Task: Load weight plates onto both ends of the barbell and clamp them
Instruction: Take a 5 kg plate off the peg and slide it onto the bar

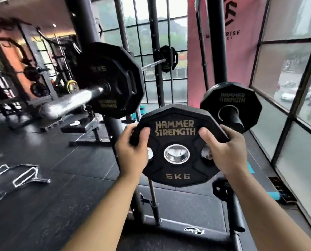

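The dark rubber floor [64,171] spreads below and to the left of the fingers, and the black base frame [178,228] of the rack rests on it straight beneath them. Far to their left, low in view, chrome handle attachments [19,175] lie flat on the floor, while a bench [89,128] stands on it up and to the left of the fingers. Down to their right, by the window wall, a teal step [275,195] sits on the floor.
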